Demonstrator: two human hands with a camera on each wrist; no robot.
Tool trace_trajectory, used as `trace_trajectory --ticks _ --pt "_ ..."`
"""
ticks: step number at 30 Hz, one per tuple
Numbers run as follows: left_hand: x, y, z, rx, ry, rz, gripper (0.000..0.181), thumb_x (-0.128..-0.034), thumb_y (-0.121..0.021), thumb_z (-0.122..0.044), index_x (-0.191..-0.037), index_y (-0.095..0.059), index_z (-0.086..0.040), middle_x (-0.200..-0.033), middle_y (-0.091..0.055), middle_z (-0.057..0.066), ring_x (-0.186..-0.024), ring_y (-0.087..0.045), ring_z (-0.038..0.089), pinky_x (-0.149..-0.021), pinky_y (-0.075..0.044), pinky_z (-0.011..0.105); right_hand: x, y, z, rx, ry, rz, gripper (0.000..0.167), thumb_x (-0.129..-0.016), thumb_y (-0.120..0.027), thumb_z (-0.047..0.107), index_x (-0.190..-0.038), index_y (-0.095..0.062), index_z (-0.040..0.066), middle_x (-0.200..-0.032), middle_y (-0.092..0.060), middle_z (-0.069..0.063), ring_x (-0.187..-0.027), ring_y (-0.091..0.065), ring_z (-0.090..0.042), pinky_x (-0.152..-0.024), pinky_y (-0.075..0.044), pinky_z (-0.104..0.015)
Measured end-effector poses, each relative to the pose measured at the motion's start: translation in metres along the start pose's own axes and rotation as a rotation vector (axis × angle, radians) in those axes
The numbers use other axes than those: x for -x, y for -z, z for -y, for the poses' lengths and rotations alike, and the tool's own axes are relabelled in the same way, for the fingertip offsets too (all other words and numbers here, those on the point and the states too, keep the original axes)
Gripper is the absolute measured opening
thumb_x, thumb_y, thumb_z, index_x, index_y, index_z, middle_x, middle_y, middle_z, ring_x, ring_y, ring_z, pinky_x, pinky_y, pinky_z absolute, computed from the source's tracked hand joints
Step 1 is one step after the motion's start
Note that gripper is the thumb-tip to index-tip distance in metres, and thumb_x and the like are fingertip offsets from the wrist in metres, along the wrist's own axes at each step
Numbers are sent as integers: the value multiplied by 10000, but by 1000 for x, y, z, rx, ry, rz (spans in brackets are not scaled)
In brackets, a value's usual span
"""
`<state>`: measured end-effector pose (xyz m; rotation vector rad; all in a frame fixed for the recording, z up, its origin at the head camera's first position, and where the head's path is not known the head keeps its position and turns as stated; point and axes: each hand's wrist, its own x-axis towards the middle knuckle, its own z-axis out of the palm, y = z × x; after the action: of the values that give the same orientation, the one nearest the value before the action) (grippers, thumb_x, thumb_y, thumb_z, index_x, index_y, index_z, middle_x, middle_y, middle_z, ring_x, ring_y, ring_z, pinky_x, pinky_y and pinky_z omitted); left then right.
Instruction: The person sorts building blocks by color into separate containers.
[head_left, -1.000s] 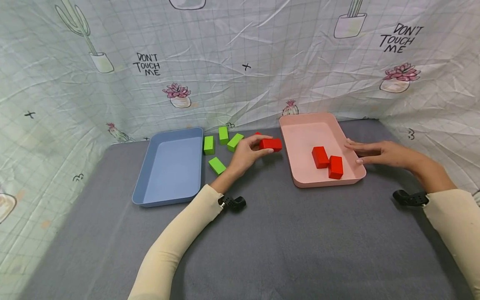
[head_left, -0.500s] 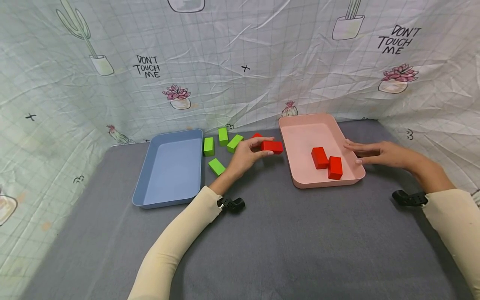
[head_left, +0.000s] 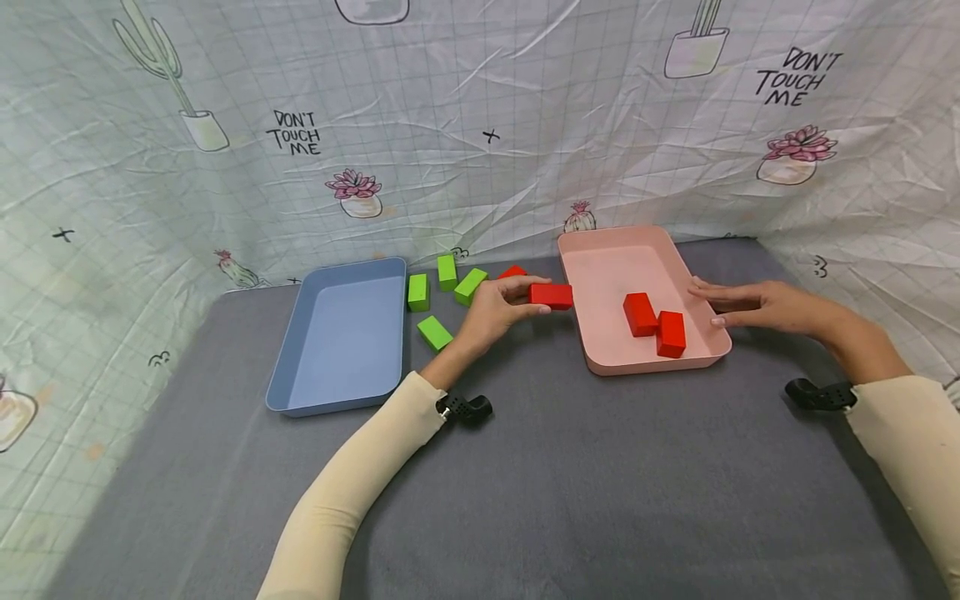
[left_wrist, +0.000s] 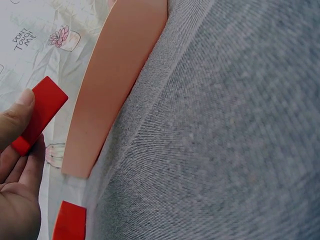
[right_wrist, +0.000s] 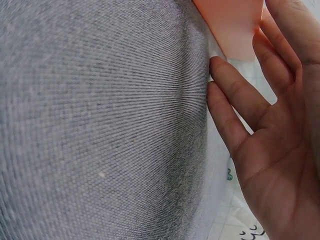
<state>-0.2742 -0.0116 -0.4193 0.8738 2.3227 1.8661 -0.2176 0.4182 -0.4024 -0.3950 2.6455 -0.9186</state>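
Note:
Between thumb and fingers, my left hand (head_left: 492, 313) pinches a red block (head_left: 551, 297) just left of the pink tray (head_left: 651, 368). The left wrist view shows this block (left_wrist: 46, 107) raised above the table. Two more red blocks, one nearer the middle (head_left: 641, 315) and one nearer the front right (head_left: 671, 335), lie inside the pink tray. My right hand (head_left: 783, 309) rests its fingertips on that tray's right wall. In the right wrist view, the right hand's fingers (right_wrist: 235, 90) are extended and hold nothing. Another red block (head_left: 513, 272) sits behind my left hand, partly hidden.
A blue tray (head_left: 337, 409) stands at the left. Several green blocks (head_left: 435, 333) lie on the grey cloth between the blue tray and my left hand. A printed curtain (head_left: 450, 125) hangs behind the trays.
My left hand has carried the red block slightly right, toward the pink tray's left wall. More of the red block behind it shows now. The right hand has kept its place.

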Motion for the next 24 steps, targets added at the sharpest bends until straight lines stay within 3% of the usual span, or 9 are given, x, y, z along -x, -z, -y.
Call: trace_trajectory --ticks 24 --pt "-3 -5 -5 50 13 24 418 -795 -867 -68 -1197 -752 -56 -1155 -727 91 -1015 -728 164 -898 -572 282 -2 1 -2 5 -11 5 657 -963 -709 290 -1556 -434 219 -1649 -256 -121 -1491 -219 -488 -1061 -216 -771"
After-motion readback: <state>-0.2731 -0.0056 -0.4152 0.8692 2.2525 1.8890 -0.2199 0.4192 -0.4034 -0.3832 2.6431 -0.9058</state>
